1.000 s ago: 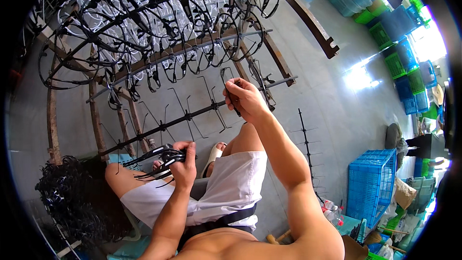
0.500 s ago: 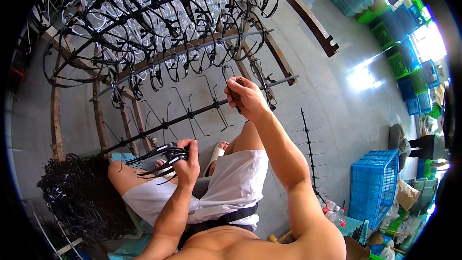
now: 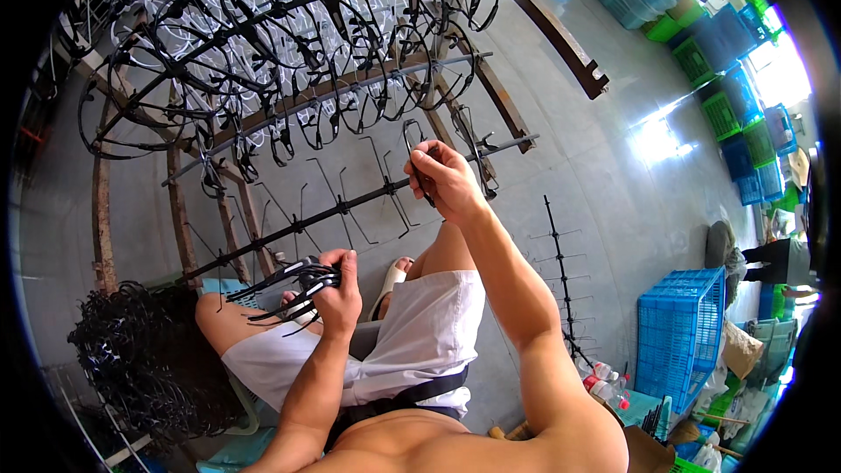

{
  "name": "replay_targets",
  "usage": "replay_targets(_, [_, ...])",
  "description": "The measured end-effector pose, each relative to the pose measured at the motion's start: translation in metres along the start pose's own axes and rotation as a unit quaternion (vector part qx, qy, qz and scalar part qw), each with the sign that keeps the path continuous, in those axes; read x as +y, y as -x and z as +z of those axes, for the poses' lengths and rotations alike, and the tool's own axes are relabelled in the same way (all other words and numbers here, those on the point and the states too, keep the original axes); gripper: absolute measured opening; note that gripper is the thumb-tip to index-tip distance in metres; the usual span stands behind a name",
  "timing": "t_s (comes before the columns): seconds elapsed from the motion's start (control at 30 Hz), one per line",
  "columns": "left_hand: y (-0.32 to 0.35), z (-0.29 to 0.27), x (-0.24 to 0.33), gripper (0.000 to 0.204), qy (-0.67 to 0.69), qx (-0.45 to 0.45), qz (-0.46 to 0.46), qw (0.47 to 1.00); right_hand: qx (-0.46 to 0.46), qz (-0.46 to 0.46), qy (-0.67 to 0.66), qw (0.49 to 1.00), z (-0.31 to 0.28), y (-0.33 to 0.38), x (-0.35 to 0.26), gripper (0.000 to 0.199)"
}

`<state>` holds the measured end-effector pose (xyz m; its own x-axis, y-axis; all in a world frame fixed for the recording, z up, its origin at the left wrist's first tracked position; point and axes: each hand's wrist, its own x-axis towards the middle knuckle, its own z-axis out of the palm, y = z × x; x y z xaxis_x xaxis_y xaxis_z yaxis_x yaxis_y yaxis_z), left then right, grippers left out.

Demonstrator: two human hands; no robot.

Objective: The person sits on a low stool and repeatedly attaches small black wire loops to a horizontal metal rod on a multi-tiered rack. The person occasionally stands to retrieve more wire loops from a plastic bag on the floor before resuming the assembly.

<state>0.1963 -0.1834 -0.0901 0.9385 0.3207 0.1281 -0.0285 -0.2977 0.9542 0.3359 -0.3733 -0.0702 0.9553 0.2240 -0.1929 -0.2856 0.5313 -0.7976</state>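
Note:
My left hand [image 3: 339, 293] is closed round a bundle of thin, dark, curved plastic-looking pieces [image 3: 293, 285], fanned out to the left above my lap. Their exact kind cannot be made out. Farther forward, my right hand [image 3: 444, 177] pinches one slim black looped piece [image 3: 422, 188] between thumb and fingers. That hand is beside the right part of a black rod [image 3: 343, 208] with thin bent wire hooks sticking out on both sides. Whether the pinched piece touches a hook cannot be told, since my fingers cover part of it.
Similar black looped pieces [image 3: 333, 13] hang from rods on a rusty metal rack [image 3: 543, 22] ahead, with white ones behind. A dark heap of pieces [image 3: 131, 359] lies at left. At right are another hooked rod [image 3: 561, 263], a blue crate [image 3: 679, 333], plastic bottles [image 3: 604, 383] and a person [image 3: 780, 258].
The view has shifted slightly. Both hands keep nearly the same places and grips, and my right hand's fingers have turned a little around the black looped piece.

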Motion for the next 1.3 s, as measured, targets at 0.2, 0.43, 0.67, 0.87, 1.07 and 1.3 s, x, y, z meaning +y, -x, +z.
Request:
replay_targets(0.2, [-0.006, 0.007, -0.008, 0.012, 0.024, 0.029, 0.017, 0.999, 0.064, 0.086, 0.077, 0.991, 0.026, 0.032, -0.015, 0.023])
replay_targets(0.43, [-0.007, 0.013, 0.001, 0.017, 0.039, 0.056, 0.031, 0.997, 0.1, 0.017, 0.183, 0.978, 0.027, 0.048, -0.006, 0.043])
replay_targets(0.67, [0.0, 0.009, -0.012, 0.016, 0.041, 0.023, -0.021, 0.999, 0.178, -0.092, 0.412, 0.889, 0.066, 0.087, -0.006, 0.061])
replay_targets(0.87, [-0.003, 0.014, -0.032, 0.016, 0.023, 0.039, 0.022, 0.999, 0.278, -0.172, 0.31, 0.893, 0.053, 0.085, 0.038, 0.032])
replay_targets(1.07, [-0.017, 0.01, -0.014, 0.022, -0.092, 0.054, 0.121, 0.987, 0.296, -0.226, 0.165, 0.913, 0.034, 0.074, 0.081, 0.019])
replay_targets(1.3, [-0.031, 0.004, -0.013, 0.029, -0.094, 0.062, 0.12, 0.986, 0.319, -0.167, 0.01, 0.933, 0.032, 0.084, 0.077, 0.022])
